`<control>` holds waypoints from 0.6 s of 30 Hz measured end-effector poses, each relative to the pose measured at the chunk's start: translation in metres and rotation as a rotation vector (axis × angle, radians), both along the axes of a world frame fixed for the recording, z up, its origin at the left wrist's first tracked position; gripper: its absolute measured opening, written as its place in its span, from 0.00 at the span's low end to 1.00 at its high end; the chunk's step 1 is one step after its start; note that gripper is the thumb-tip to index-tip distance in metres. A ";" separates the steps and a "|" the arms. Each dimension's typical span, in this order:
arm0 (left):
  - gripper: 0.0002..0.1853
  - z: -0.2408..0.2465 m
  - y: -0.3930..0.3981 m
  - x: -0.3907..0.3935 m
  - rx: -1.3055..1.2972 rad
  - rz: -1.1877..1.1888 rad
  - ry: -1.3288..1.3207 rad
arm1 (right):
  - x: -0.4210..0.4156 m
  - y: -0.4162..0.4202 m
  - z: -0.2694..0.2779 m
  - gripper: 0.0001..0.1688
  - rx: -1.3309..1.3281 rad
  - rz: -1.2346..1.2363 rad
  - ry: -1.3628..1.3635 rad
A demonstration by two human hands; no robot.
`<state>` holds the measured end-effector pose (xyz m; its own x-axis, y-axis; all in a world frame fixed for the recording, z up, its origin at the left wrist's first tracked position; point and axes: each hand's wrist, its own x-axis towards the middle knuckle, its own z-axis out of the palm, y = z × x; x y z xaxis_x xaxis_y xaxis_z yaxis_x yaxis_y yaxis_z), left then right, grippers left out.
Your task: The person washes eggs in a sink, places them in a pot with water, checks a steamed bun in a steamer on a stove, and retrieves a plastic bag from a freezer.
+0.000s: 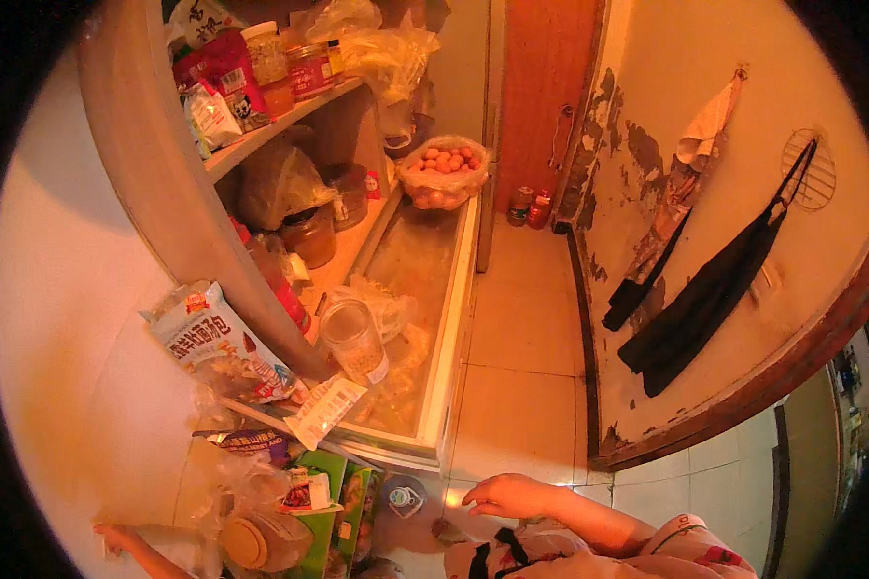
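At the lower left edge, my left hand (120,539) reaches out to the pale wall (51,376), its fingers at a small light patch that may be a wall switch. It holds nothing that I can see. My right hand (514,496) hangs loosely above the floor in front of my body, fingers slightly bent and empty. Between the hands stand a jar with an orange lid (245,543), green packages (326,485) and a large round-bodied bottle with a ring handle (405,498). Ahead is a freezer-like chest (442,362) with a clear jar (353,336) on its top.
A basket of eggs (445,170) sits at the chest's far end. Shelves (290,123) on the left hold jars and bags. A printed food bag (224,344) leans by the shelf post. Dark aprons (717,289) hang on the peeling right wall. Two bottles (530,208) stand by the red-brown door (543,87).
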<state>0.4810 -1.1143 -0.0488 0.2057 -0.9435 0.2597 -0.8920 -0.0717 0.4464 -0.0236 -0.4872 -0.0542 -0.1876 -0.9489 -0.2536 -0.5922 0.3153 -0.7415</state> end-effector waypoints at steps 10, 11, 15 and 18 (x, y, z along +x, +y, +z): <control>0.09 0.076 0.129 -0.122 -0.699 0.026 0.778 | -0.056 0.017 -0.012 0.17 0.103 -0.115 0.029; 0.09 0.087 0.158 -0.146 -0.800 0.000 0.905 | -0.064 0.024 -0.015 0.18 0.118 -0.132 0.033; 0.07 0.114 0.267 -0.235 -0.924 -0.186 1.301 | -0.108 0.045 -0.029 0.19 0.154 -0.166 -0.012; 0.09 0.070 0.318 -0.318 -0.603 -0.534 0.367 | -0.150 0.060 -0.051 0.20 0.172 -0.162 -0.055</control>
<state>0.1627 -0.7958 0.0210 -0.0551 -0.6613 0.7481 -0.5326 0.6532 0.5382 -0.1736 -0.4269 -0.1052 -0.3152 -0.8494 -0.4234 -0.4838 0.5276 -0.6983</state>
